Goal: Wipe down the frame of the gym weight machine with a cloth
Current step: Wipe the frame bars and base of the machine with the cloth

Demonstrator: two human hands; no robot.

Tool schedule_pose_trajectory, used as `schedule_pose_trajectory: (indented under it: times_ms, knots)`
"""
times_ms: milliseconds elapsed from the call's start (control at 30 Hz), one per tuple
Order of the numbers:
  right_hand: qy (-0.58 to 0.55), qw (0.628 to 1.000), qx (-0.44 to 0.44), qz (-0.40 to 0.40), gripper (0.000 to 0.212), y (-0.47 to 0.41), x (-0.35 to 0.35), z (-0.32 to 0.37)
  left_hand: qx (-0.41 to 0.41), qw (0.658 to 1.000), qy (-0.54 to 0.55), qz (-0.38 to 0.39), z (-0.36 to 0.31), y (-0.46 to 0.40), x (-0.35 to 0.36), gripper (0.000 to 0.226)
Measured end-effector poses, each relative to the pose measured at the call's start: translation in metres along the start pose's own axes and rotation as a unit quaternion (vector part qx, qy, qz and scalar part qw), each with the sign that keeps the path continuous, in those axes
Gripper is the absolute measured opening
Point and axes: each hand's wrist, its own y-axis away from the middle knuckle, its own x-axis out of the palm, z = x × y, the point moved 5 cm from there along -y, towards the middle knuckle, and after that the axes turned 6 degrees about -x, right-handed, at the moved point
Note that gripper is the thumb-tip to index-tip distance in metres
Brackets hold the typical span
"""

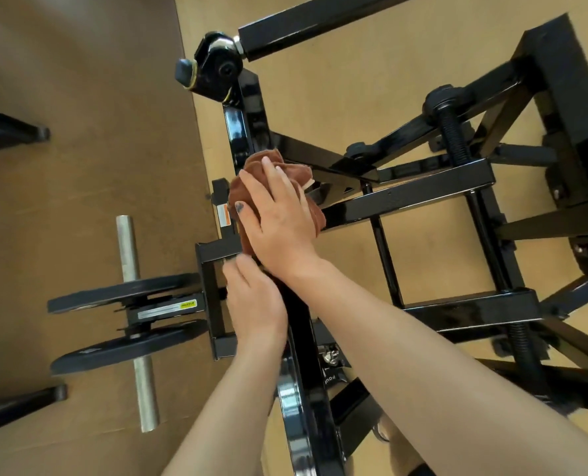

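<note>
Pressing cloth (251, 176) with flat right hand (278, 214) | left hand (254, 304) gripping frame (405, 197) | tan floor (354, 80)

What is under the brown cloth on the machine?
Under the brown cloth lies the black frame bar, which shows above it and below the hands. The right hand presses on the cloth. The covered part of the bar cannot be seen.

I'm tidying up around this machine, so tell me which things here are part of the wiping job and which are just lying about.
Part of the job:
- brown cloth, pressed down by the right hand
- black frame bar under the cloth
- left hand, resting on the frame

Just lying about:
- weight plates
- steel bar through the plates
- black knob at the top joint
</note>
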Motion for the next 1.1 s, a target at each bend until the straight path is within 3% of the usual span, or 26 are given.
schedule_pose_trajectory:
  times_ms: [133,267,433,500,633,933,1033,1100]
  knots:
    - [-0.029,0.999,-0.013,0.012,0.050,-0.042,-0.004,-0.008,-0.001,0.997,0.075,0.009,-0.062,-0.042,0.020,0.036]
    - [-0.081,0.996,-0.018,-0.024,0.045,-0.080,-0.011,-0.017,-0.065,0.991,0.118,0.024,-0.076,-0.066,0.042,0.057]
    - [-0.134,0.990,0.001,-0.050,0.051,-0.095,-0.010,-0.038,-0.041,0.998,0.010,-0.051,-0.074,-0.069,0.047,0.086]
    - [-0.146,0.988,0.017,-0.037,0.053,-0.103,-0.012,-0.051,-0.036,0.996,-0.037,-0.073,-0.076,-0.071,0.048,0.082]
    - [-0.142,0.981,0.127,0.022,0.047,-0.106,-0.016,-0.106,-0.030,0.992,-0.078,-0.091,-0.076,-0.074,0.052,0.065]
    - [-0.152,0.905,0.397,0.012,0.064,-0.107,-0.007,-0.249,-0.035,0.986,-0.122,-0.109,-0.073,-0.080,0.055,0.046]
    - [-0.141,0.870,0.472,0.007,0.061,-0.117,-0.003,-0.262,-0.029,0.985,-0.124,-0.120,-0.071,-0.082,0.055,0.047]
    - [-0.134,0.870,0.474,0.015,0.057,-0.119,0.002,-0.247,-0.026,0.984,-0.126,-0.126,-0.071,-0.081,0.054,0.049]
